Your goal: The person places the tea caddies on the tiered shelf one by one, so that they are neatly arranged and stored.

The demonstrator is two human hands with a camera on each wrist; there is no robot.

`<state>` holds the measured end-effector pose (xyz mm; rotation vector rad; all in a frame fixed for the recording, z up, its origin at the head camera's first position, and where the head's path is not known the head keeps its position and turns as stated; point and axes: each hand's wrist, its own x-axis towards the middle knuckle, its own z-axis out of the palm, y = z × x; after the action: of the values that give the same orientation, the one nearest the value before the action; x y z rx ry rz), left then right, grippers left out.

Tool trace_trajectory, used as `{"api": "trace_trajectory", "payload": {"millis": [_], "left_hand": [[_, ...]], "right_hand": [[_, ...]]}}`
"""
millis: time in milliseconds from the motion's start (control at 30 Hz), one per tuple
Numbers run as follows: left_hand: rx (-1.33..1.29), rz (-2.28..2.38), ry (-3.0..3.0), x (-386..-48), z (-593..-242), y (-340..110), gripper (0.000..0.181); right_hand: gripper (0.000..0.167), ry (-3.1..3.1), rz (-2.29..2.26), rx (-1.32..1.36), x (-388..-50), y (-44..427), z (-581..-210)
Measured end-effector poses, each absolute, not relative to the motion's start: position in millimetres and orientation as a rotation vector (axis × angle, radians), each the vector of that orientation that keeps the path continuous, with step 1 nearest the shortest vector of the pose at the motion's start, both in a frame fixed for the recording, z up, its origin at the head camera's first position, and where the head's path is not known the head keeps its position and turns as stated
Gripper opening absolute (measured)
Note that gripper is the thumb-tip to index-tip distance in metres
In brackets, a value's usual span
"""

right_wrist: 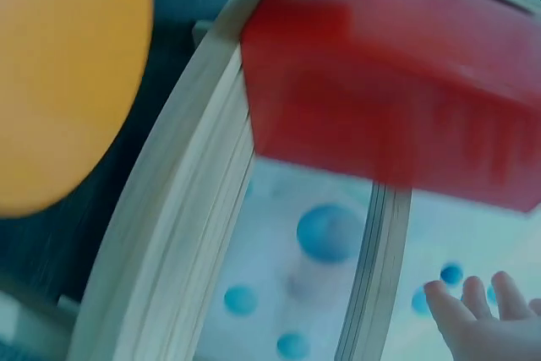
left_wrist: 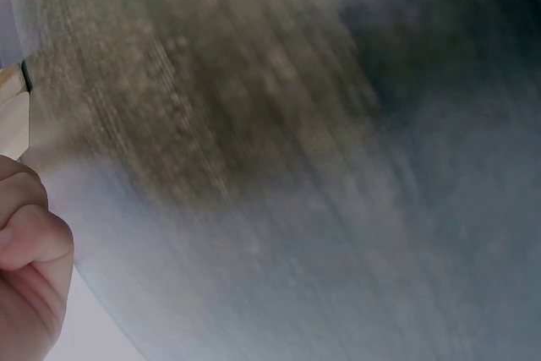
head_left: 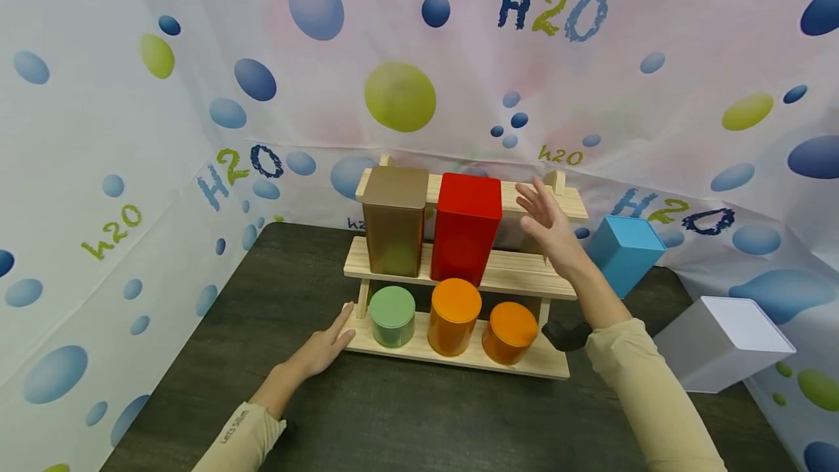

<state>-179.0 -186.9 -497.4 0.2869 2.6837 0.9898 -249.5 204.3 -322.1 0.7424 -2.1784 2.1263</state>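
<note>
A wooden three-tier shelf rack (head_left: 524, 272) stands on the dark table. On its middle tier stand a gold-brown box (head_left: 393, 231) and a red box (head_left: 467, 228). The bottom tier carries a green round canister (head_left: 392, 317), a taller orange canister (head_left: 454, 317) and a shorter orange canister (head_left: 509, 333). My left hand (head_left: 317, 350) touches the left end of the bottom tier with its fingers extended. To the right of the red box my right hand (head_left: 550, 228) is raised, fingers apart, holding nothing. The right wrist view shows those fingertips (right_wrist: 473, 314) apart from the red box.
A blue box (head_left: 623, 253) stands to the right behind my right forearm. Farther right is a white box (head_left: 724, 344). A patterned sheet (head_left: 459, 57) hangs behind and beside the dark table (head_left: 393, 421). Most of the left wrist view is a blurred surface.
</note>
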Motion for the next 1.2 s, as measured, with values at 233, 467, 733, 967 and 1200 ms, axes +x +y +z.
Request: {"api": "trace_trajectory", "payload": {"millis": [233,467,733,967,1200], "left_hand": [[0.289,0.990,2.684,-179,-499,-187,0.060],[0.291,0.997,2.683,-179,-498,-187,0.059],[0.283,0.997,2.679,-178,-498,-187,0.060],[0.287,1.008,2.674,-178,-498,-189,0.059],[0.305,1.006,2.679,-178,-498,-188,0.060]], "right_hand": [[0.060,-1.934,2.109,0.473,-230,244,-331],[0.046,-1.697,2.078,0.026,-226,278,-345],[0.056,-1.782,2.016,-0.400,-226,313,-359],[0.070,-1.973,1.905,-0.603,-230,331,-380],[0.079,-2.052,1.768,-0.719,-238,350,-404]]}}
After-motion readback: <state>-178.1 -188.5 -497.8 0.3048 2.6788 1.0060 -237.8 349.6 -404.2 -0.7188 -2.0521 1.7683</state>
